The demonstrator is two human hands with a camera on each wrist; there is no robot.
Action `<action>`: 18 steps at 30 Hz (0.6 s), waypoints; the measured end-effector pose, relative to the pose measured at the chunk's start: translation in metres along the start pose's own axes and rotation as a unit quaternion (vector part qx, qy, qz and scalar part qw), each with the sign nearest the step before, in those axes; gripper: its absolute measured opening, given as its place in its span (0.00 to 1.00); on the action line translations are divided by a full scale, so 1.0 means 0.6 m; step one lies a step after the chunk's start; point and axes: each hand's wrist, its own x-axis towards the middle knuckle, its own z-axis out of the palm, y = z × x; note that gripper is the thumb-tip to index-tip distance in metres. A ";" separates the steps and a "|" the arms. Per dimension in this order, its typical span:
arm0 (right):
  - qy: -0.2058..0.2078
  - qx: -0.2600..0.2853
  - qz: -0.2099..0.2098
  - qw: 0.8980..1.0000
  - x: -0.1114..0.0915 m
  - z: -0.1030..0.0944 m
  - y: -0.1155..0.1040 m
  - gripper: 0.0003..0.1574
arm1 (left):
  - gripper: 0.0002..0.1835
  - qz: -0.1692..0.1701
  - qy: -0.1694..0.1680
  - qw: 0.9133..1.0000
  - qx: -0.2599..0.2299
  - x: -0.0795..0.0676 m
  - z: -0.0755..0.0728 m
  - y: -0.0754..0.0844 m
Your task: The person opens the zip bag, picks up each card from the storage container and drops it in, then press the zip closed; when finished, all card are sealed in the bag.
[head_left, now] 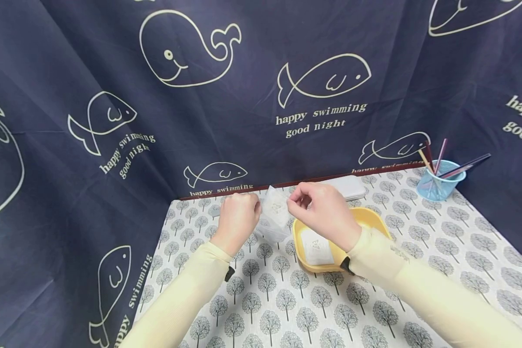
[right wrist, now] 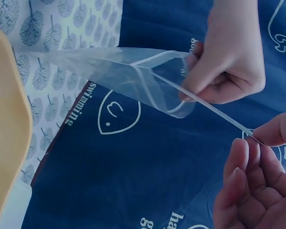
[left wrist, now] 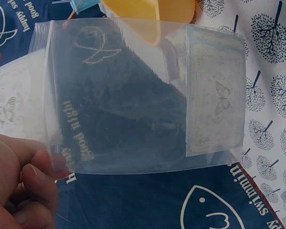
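My left hand (head_left: 239,220) pinches a clear plastic bag (left wrist: 119,100) near its mouth, which gapes in the right wrist view. At the bag's far end lies a flat pale packet (left wrist: 217,93) with a butterfly print. A second thin white butterfly-printed packet (head_left: 276,206) is pinched at one edge by my right hand (right wrist: 255,186). Its other end reaches the bag's mouth by the left fingers; seen edge-on, how far it enters is hard to tell. Below the right hand, a yellow basin (head_left: 299,251) holds another white printed packet (head_left: 317,247).
Behind the basin is a white case (head_left: 350,186). A blue mesh pen cup (head_left: 436,189) with several pens and sticks stands at the back right. A small grey object (head_left: 215,211) lies left of the bag. The tree-print tablecloth (head_left: 287,295) ends at a dark blue curtain (head_left: 252,125).
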 end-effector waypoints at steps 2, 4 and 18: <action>0.004 -0.009 -0.001 1.000 -0.004 0.007 0.002 0.04 | 0.07 -0.001 0.000 1.000 -0.002 0.000 0.000 0.000; 0.004 -0.013 -0.003 1.000 -0.008 0.014 0.005 0.05 | 0.07 -0.002 0.000 1.000 -0.006 0.000 -0.001 0.001; -0.051 -0.055 0.004 0.997 -0.031 0.066 0.024 0.02 | 0.05 -0.002 -0.005 1.000 -0.009 -0.001 0.000 0.000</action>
